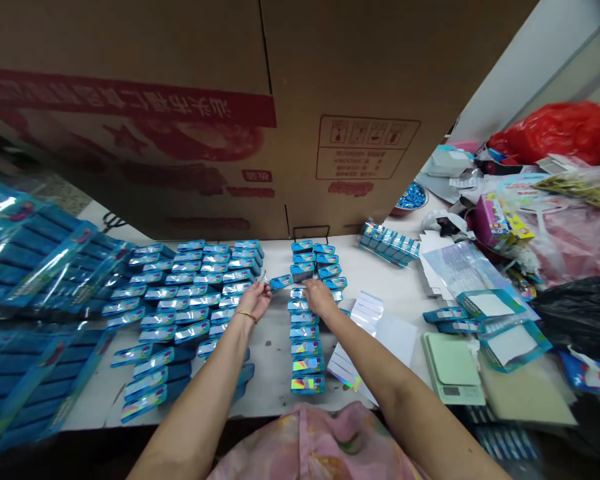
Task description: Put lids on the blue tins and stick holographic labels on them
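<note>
Between my hands is a small blue box [281, 283], its left end pinched by the fingers of my left hand [255, 300]. A small shiny bit shows above those fingertips; I cannot make out what it is. My right hand [321, 299] reaches over the middle column of boxes, fingers curled in against another blue box [303, 271] there. Its fingertips are partly hidden. Toward me the column [305, 350] continues as a line of similar boxes with shiny stickers on several. To the left stand several more rows of blue boxes [183, 300].
A large cardboard carton [300, 153] walls off the table's back. Wrapped stacks of boxes [30, 267] rise at far left. Right of my arm lie sticker sheets [363, 320], a pale green scale [453, 367], a wrapped row of boxes [390, 244] and a bowl of blue packets [411, 198].
</note>
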Tool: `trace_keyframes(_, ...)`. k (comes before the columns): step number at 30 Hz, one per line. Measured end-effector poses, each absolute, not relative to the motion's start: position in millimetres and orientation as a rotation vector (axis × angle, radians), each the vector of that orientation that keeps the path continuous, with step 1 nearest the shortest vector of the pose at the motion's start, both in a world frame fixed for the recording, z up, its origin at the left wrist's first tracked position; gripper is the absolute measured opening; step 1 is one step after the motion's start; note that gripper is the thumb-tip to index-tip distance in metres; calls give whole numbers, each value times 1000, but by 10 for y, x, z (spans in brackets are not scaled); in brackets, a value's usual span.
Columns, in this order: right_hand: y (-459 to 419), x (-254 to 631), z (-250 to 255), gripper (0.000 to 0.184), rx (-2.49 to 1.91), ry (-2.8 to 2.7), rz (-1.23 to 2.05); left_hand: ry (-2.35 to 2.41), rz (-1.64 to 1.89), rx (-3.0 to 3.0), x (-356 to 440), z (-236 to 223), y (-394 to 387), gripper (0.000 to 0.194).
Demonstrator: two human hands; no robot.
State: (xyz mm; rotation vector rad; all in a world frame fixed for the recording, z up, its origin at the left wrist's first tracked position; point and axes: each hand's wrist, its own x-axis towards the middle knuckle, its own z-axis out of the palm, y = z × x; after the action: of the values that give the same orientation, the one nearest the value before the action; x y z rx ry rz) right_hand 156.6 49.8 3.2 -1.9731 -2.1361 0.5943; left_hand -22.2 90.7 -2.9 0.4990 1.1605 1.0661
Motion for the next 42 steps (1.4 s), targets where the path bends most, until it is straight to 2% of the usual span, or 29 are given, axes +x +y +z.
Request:
trace_keyframes(5, 531, 1452, 299, 66, -1600, -2136, 566, 968, 1040, 307, -166, 175, 755, 11)
trace_keyframes(7, 574, 1415, 353, 60, -1566, -2189, 595, 911, 1015, 299, -100, 262, 721, 11)
trace_keyframes(11, 663, 1497, 401, 37, -1603, -2230, 513, 858, 1056, 265, -171, 460, 764, 17)
trace_keyframes(15, 705, 1726, 404, 38, -1778, -2180, 398, 886, 1253, 314, -553, 647, 811, 17)
trace_keyframes(20, 765, 1760, 256, 37, -1837, -2344, 343, 1005, 1142, 353, -760, 664, 468, 7)
trace_keyframes(23, 771, 1658, 145, 34, -1853, -2347, 469, 1056, 1060, 345, -640, 597, 177, 14)
trace_keyframes(26, 563, 1543, 142, 29, -1832, -2031, 587, 1118, 989, 415, -490, 568, -36, 24)
trace_keyframes(31, -351, 1299, 257, 32, -1473, -1355, 1235, 1142, 741, 781, -201, 518, -335, 28)
trace_keyframes(32, -541, 1278, 255, 29, -1451, -1209, 1281, 1128, 679, 824, -124, 492, -405, 28)
trace_keyframes(35, -982, 1419, 174, 20, -1520, -880, 1154, 1094, 486, 787, 117, 410, -610, 37)
trace_keyframes(39, -1325, 2030, -26, 20, -1824, -633, 956, 1115, 410, 705, 296, 369, -740, 59)
trace_keyframes(42, -1495, 2472, -233, 26, -2279, -722, 783, 1148, 408, 827, 294, 389, -713, 58)
